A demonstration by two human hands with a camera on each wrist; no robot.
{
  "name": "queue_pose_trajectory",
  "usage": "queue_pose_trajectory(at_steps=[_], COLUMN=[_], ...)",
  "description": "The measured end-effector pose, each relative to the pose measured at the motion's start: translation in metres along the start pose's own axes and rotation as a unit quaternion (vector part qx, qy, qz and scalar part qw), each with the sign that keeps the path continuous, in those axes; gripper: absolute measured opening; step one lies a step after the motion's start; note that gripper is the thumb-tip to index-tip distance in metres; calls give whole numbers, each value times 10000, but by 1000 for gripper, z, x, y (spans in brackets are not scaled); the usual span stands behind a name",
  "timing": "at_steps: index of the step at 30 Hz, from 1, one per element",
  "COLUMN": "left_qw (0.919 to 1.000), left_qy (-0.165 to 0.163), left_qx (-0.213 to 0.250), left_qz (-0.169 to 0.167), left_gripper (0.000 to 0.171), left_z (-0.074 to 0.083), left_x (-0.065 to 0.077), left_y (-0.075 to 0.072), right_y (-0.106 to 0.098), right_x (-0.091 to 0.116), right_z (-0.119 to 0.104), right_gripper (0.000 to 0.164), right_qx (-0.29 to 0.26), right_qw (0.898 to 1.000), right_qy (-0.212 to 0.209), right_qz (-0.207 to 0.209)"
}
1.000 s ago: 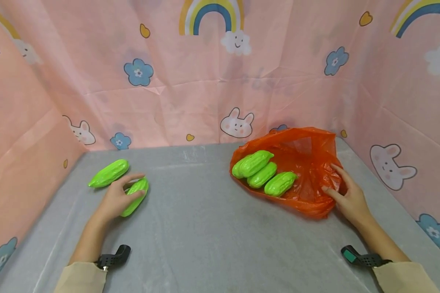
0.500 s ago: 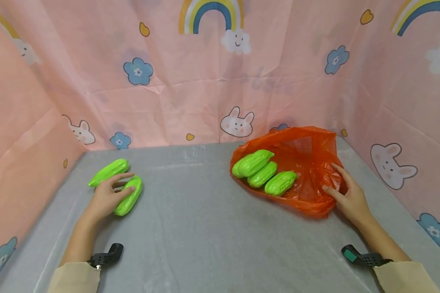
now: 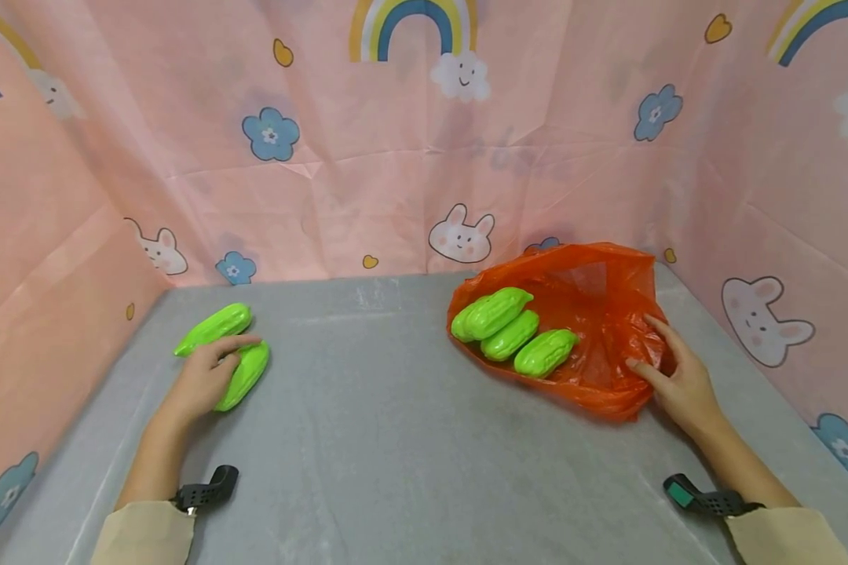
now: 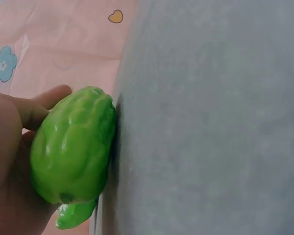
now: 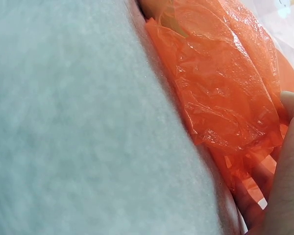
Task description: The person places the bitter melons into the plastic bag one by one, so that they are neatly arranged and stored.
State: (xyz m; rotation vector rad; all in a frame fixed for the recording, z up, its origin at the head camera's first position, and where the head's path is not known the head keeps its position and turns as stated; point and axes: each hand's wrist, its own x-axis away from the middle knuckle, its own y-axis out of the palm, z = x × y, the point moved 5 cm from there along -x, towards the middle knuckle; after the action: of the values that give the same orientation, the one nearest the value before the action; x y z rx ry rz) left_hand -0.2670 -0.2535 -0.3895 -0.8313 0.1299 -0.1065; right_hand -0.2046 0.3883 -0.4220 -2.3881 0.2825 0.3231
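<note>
My left hand [image 3: 199,380] holds a bright green toy bitter melon [image 3: 247,377] at the left of the table, its index finger lying across the top. In the left wrist view the fingers [image 4: 51,98] reach round the back of this bumpy melon, which sits low at the table surface. A second bitter melon [image 3: 215,326] lies just beyond the hand. Over on the right stands an orange plastic bag [image 3: 604,329], its mouth spread toward the middle. My right hand [image 3: 689,384] grips the bag's right side between thumb and fingers, partly hidden by crumpled plastic.
Several green bitter melons [image 3: 510,335] rest inside the bag near its left lip. The grey table [image 3: 381,439] is bounded at the back and sides by a pink printed cloth [image 3: 367,196]. Each wrist wears a black band [image 3: 208,490].
The left hand and its melon have shifted left, closer to the second melon, and the thumb has drawn in. The right hand and bag stay in place.
</note>
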Motion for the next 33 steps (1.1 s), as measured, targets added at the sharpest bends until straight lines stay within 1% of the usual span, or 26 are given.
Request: queue_pose_trajectory(at_steps=[4,6,10,12,17,21,25,28,33], left_qw=[10000,10000,9999,9997,9993,9993,9997,9998,9999], left_qy=[13,25,77,160,255,231,89,11,49], left_qx=[76,91,-89,-143,-200,-190,-177,-158,-56], left_qz=[-40,-30,29,78,195,226,166,139,115], left_gripper=[38,41,47,49,53,48,43,42,37], left_z=[-1,-3,-6,-7,-10,-13,-16,-16,-17], left_x=[1,1,0,0,0,1,4,4,5], left_y=[1,2,4,3,-1,-6,-10,-11,-12], right_y=[0,0,0,-1,-1,-1,-1,-1,0], right_x=[-1,-1,0,0,1,2,2,1,1], right_z=[1,1,1,0,0,0,0,0,0], right_gripper=[73,73,73,73,73,73,73,73,73], right_qx=[29,37,49,44,22,27,46,63,47], right_qw=[10000,10000,10000,10000,10000,10000,10000,10000,10000], right_qy=[20,29,26,21,28,51,57,53,61], right_qz=[-3,-12,-20,-15,-12,-17,-5,3,-5])
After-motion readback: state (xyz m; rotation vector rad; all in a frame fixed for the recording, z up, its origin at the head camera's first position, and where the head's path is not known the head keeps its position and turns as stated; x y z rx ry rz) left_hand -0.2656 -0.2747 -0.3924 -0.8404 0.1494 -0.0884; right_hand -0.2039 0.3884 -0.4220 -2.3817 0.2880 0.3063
